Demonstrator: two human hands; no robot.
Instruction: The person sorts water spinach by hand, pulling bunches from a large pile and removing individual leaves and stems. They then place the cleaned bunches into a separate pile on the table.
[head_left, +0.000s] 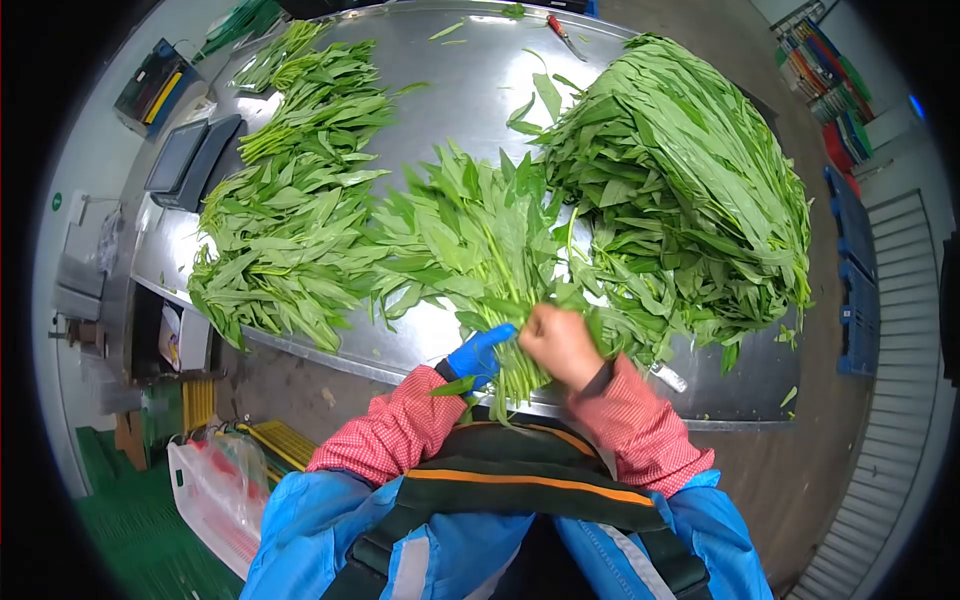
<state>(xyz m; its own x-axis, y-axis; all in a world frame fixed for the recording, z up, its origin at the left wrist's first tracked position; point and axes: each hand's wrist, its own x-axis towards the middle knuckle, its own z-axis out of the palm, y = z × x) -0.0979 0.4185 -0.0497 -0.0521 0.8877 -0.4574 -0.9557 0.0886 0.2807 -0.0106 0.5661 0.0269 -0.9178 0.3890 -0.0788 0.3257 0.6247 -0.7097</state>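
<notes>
From where I stand, the worker has a bunch of long-leaved greens [490, 235], probably water spinach, at the near edge of the metal surface [460, 90], leaves pointing away and stems towards the body. The blue-gloved left hand [478, 357] is wrapped round the stems from the left side. The bare right hand [560, 345] curls its fingers against them from the other side; blur hides how tightly they close or whether they pinch anything. A big heap of greens [690, 160] sits to the right, a row of laid-out greens [295, 215] to the left. I'd judge this as gathering and tidying one bunch. The next move seems to call for a firm left grip while the right evens the stems.
</notes>
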